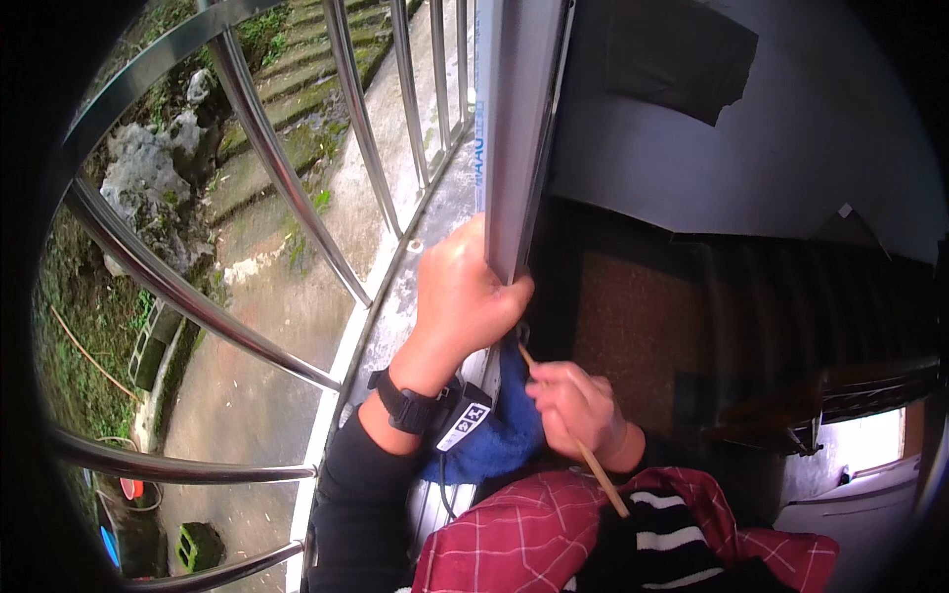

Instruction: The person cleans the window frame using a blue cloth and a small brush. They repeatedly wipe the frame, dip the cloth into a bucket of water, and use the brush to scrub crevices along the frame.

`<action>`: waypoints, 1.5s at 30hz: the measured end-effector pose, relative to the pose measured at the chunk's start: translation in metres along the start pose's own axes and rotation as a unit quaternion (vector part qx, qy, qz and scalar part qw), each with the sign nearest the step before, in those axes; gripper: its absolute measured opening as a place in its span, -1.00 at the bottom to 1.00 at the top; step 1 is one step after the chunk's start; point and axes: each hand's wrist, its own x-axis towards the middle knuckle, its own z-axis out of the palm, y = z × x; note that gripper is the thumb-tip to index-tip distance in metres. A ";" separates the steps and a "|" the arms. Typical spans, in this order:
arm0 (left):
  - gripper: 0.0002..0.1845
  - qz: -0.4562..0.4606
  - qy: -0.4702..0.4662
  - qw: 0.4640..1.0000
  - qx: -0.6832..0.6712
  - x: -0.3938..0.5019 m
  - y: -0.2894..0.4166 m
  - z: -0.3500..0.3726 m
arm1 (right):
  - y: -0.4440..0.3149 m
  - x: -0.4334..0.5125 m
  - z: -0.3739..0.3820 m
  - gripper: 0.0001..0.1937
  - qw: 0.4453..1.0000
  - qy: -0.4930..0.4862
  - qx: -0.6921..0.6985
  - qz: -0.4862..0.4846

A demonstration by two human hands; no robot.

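Observation:
My left hand (463, 296) grips the lower part of a grey metal window frame (515, 148), thumb on the room side and the other fingers mostly hidden behind it. A black band with a small black device (461, 419) is strapped to that wrist. My right hand (582, 411) holds a thin wooden stick (597, 474). Its narrow tip points up towards the sill beside the frame; whether it touches anything there, I cannot tell. Between my hands a blue cloth (489, 448) lies over the window track (441, 511).
Curved steel bars (289, 193) stand outside on the left, above a concrete path (245, 415) and mossy steps (296, 96). On the right lies a dark room with a brown panel (630, 333) and a pale wall (630, 148). A red checked garment (511, 530) covers my front.

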 end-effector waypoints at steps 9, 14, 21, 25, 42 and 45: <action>-0.75 -0.007 -0.011 1.000 0.019 -0.001 0.001 -0.001 | -0.019 0.028 0.004 -0.85 0.978 -0.201 -0.046 0.007; -0.73 -0.016 -0.009 0.999 0.037 0.001 0.001 0.000 | -0.050 0.029 -0.005 -0.90 0.953 -0.297 -0.007 -0.056; -0.65 -0.001 -0.055 0.998 0.024 0.002 -0.002 -0.013 | -0.028 0.035 0.008 -0.85 0.985 -0.158 -0.070 -0.017; -0.54 0.000 -0.108 0.994 0.019 0.006 -0.006 -0.023 | -0.042 0.036 0.021 -0.86 0.964 -0.230 -0.132 -0.017; -0.51 0.025 -0.140 0.989 -0.035 0.010 -0.014 -0.031 | -0.019 0.017 -0.010 -0.78 0.993 -0.102 -0.044 -0.046; -0.53 0.000 -0.157 0.987 -0.020 0.010 -0.010 -0.032 | -0.005 0.016 -0.009 -0.80 0.993 -0.065 -0.070 -0.073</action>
